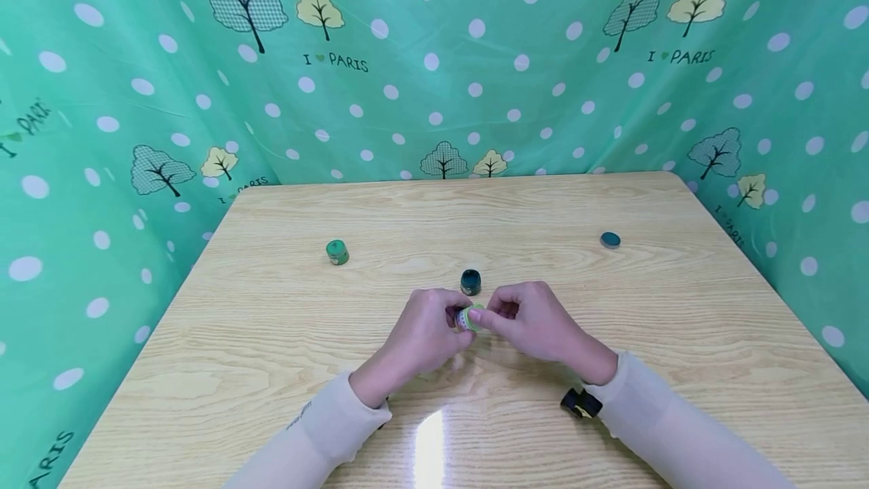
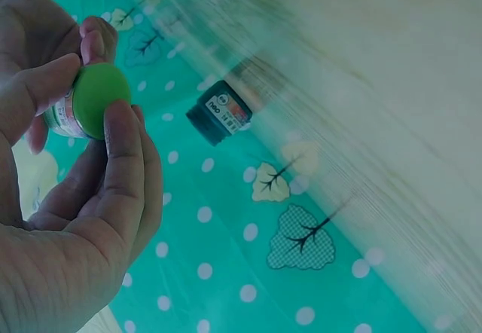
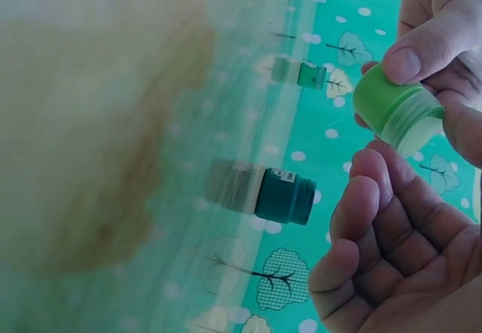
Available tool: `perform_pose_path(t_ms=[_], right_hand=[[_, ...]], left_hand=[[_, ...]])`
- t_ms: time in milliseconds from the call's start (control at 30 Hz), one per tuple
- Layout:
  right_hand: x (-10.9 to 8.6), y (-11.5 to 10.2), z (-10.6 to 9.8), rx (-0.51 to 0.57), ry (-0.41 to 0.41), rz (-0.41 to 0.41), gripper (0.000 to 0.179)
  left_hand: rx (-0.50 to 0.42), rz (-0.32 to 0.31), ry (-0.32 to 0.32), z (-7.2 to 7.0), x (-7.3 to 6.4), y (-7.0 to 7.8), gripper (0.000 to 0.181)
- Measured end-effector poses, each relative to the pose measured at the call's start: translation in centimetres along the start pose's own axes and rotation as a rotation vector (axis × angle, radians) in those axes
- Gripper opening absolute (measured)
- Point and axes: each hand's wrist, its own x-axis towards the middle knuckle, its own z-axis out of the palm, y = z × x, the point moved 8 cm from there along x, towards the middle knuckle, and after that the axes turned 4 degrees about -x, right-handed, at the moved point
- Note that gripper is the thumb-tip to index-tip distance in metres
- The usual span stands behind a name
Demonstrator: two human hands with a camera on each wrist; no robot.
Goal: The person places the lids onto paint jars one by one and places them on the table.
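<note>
A small light-green paint jar (image 3: pixel 380 103) is held up between the two hands above the table. My left hand (image 1: pixel 424 327) pinches its body between thumb and fingers; part of a striped label (image 1: pixel 463 320) shows there. At the jar's pale ribbed end (image 3: pixel 413 122), the thumb of my right hand (image 1: pixel 539 323) presses, with its forefinger just beneath. The other right fingers are loosely bent, away from the jar. Whether a lid sits on that end is hard to tell. Just beyond the hands stands a dark teal paint jar (image 1: pixel 471 282), upright and without its lid.
A green paint jar (image 1: pixel 336 252) with its lid on stands at the left. Far to the right, a dark blue-teal lid (image 1: pixel 610 240) lies on the wooden table (image 1: pixel 271 368). A green dotted cloth (image 1: pixel 407 96) hangs behind and at both sides.
</note>
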Motion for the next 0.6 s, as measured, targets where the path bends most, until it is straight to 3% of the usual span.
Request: perform_pose_path(t_ms=[133, 267, 433, 600], right_hand=[[-0.1, -0.1, -0.3, 0.002, 0.021, -0.006, 0.032], [-0.1, -0.5, -0.7, 0.029, 0.053, -0.072, 0.023], [-0.2, -1.0, -0.8, 0.058, 0.051, -0.179, 0.037], [-0.3, -1.3, -0.7, 0.059, 0.040, -0.223, 0.038]], left_hand=[[-0.003, -0.002, 0.000, -0.1, -0.1, 0.0, 0.020], [-0.004, 0.003, 0.003, -0.2, -0.1, 0.1, 0.019], [-0.005, -0.001, 0.004, -0.2, 0.0, 0.0, 0.019], [-0.003, -0.009, 0.008, -0.2, 0.0, 0.0, 0.022]])
